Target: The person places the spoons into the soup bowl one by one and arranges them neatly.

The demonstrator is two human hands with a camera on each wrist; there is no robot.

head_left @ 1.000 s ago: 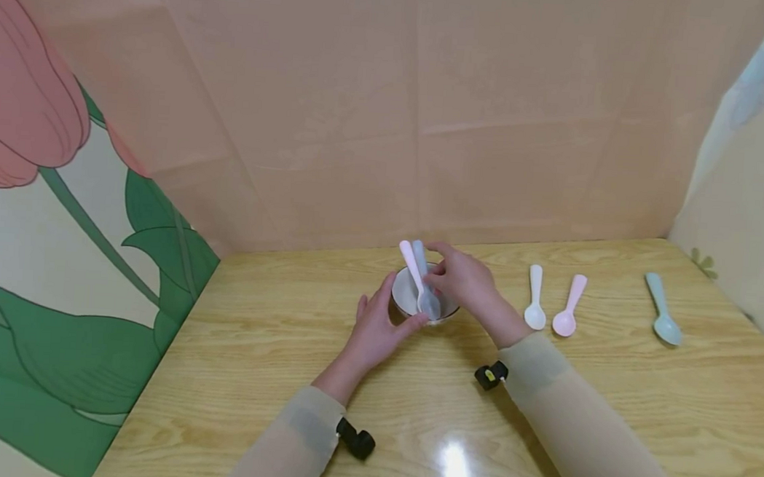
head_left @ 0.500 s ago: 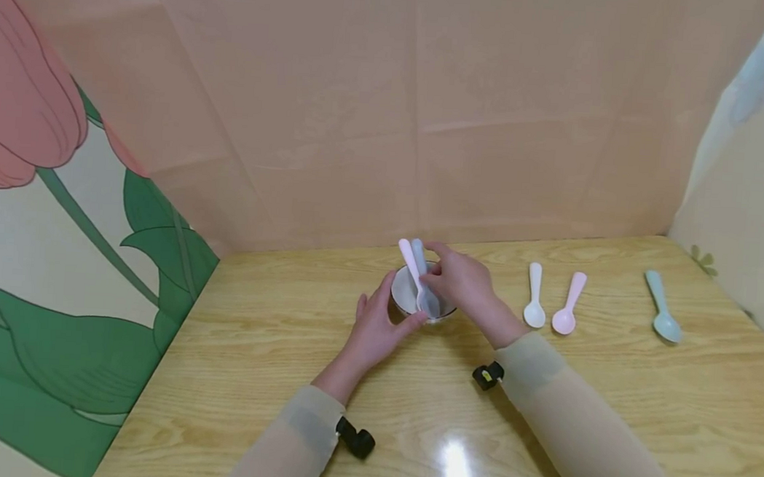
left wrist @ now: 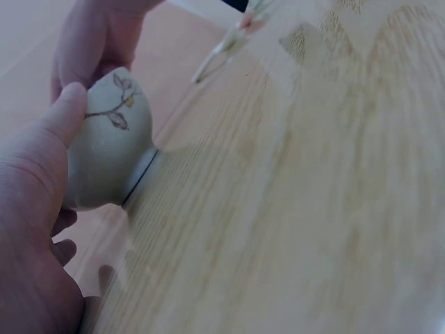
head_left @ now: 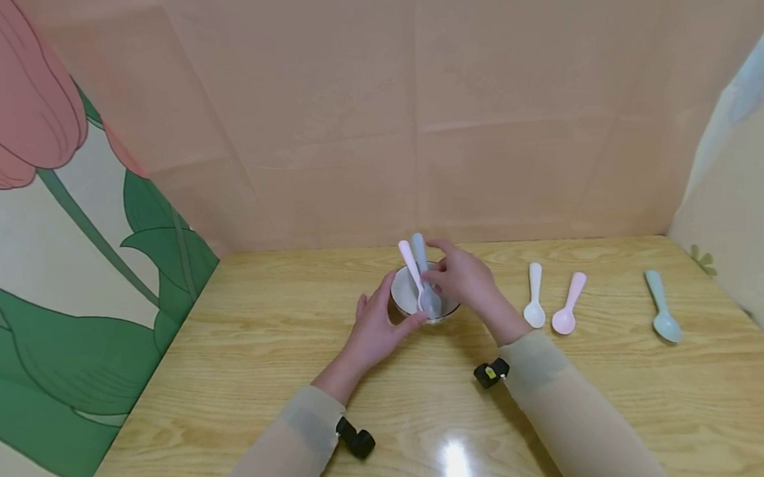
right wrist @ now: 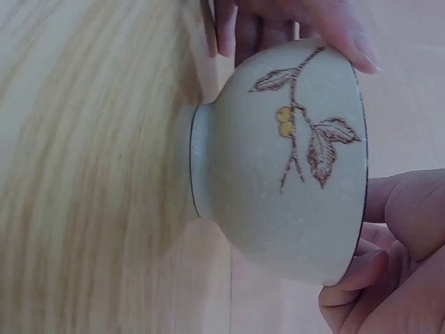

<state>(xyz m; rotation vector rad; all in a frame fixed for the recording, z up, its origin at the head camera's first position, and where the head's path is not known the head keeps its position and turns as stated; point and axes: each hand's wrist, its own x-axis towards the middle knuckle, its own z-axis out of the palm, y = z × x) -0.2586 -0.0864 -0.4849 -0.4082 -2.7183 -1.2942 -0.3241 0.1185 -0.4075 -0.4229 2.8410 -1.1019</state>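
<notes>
A small cream bowl (head_left: 403, 292) with a dark rim and a leafy branch pattern stands upright on the table. My left hand (head_left: 376, 331) grips its near left side, thumb at the front rim and fingers round the wall. My right hand (head_left: 465, 278) is over the bowl's right side and pinches a grey-blue spoon (head_left: 417, 246) by its handle. A pale pink spoon (head_left: 407, 252) leans in the bowl just left of it, handle sticking out over the far rim. In the right wrist view the bowl (right wrist: 285, 167) hides the spoons.
To the right on the wood-grain table (head_left: 250, 347) lie a white spoon (head_left: 534, 313), a pink spoon (head_left: 564, 319) and, farther off, a blue-green spoon (head_left: 664, 321). A peach-coloured cloth (head_left: 310, 117) hangs behind the table's far edge.
The grey-blue spoon has risen slightly in my right hand, its handle end now above the pale pink one's. My left hand keeps its place on the bowl.
</notes>
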